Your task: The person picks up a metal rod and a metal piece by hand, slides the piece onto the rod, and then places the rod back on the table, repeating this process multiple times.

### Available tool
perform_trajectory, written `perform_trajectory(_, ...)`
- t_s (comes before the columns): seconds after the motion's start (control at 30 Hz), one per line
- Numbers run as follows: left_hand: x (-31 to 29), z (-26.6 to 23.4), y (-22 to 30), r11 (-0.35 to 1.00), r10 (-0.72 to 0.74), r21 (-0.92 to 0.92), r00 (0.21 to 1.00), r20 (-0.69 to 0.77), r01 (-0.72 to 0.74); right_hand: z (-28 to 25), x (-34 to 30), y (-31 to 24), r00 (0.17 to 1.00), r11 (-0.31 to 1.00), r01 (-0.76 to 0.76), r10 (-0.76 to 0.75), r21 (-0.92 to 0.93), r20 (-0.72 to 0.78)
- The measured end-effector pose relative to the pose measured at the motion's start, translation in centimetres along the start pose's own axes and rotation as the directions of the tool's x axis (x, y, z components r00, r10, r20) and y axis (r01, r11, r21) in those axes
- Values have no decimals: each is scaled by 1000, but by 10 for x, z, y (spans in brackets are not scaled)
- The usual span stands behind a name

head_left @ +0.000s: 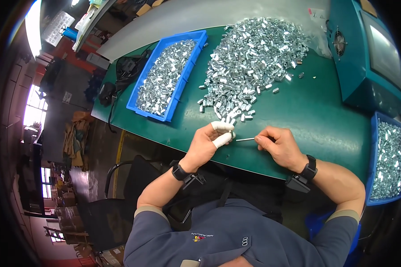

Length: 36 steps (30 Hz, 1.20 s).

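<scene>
My left hand (204, 144) is closed near the table's front edge, with white finger cots (223, 139) on the thumb and a finger. A small silvery metal piece (232, 133) is pinched between those fingertips, partly hidden by them. Facing it from the right, my right hand (281, 146) grips a thin metal rod (246, 139). The rod's free tip points at the left fingertips and appears just short of them. Just beyond both hands spreads a large heap of short silvery metal pieces (254, 66), its nearest ones close to my left fingers.
A blue tray (185, 80) full of similar pieces lies at the left on the green table (307, 133). Another filled blue tray (370, 167) is at the right edge. A teal machine (354, 71) with a screen stands back right. A black strapped item (128, 66) lies far left.
</scene>
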<state>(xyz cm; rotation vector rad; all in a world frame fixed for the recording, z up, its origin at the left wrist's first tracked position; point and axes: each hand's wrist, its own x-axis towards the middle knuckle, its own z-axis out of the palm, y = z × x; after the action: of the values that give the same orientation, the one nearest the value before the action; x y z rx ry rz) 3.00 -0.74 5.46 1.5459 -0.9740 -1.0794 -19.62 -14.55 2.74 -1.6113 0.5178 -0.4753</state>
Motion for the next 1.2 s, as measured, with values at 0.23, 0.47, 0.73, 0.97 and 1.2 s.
perform_trajectory(0.23, 6, 12, -10, 950, -50, -309, 999, 22, 54, 0, 5, 3, 996, 997, 14, -8, 73, -88)
perform_trajectory(0.47, 2, 26, -14, 954, -41, -297, 999, 34, 49, -1, 3, -1, 987, 995, 46, -32, 84, -156)
perform_trajectory(0.73, -3, 31, -25, 969, 37, -247, 999, 22, -30, -1, 1, -2, 997, 998, 19, -14, 67, -74)
perform_trajectory(0.97, -3, 36, -25, 973, 75, -223, 996, 48, -62, -7, 2, -8, 995, 986, 8, 9, -164, 104)
perform_trajectory(1.2, -4, 39, -23, 956, 47, -291, 999, 28, -37, 2, 1, -2, 998, 998, 34, -32, 47, -55)
